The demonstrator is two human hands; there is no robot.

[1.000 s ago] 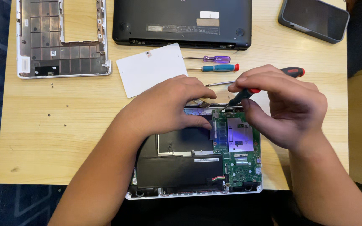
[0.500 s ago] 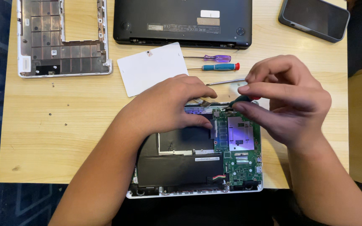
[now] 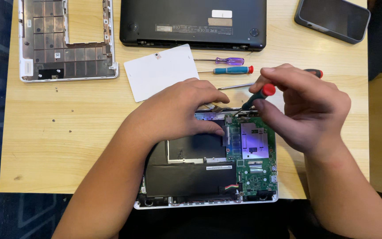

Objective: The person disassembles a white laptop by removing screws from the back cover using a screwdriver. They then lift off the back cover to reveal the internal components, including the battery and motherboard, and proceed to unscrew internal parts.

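Right hand: your right hand pinches a small screwdriver with a dark grip and red cap, fingertips clenched round the handle, tip down at the top edge of the green board.
Left hand: your left hand lies flat on the opened laptop base, fingers pressing near the board's left edge; it grasps nothing, just bears down.
Laptop base: sits at the near edge of the wooden table, front rim level with or just past the table lip. Black battery on the left, green circuit board on the right.
Spare tools: purple screwdriver, teal screwdriver and a third, red-capped one partly hidden behind your right hand, all just beyond your hands.
White panel: flat white card-like panel just behind your left hand.
Far edge: black laptop upside down, white chassis frame at far left, phone at far right corner.
Open room: bare table left of your left forearm; right side tight, table edge near your right wrist.
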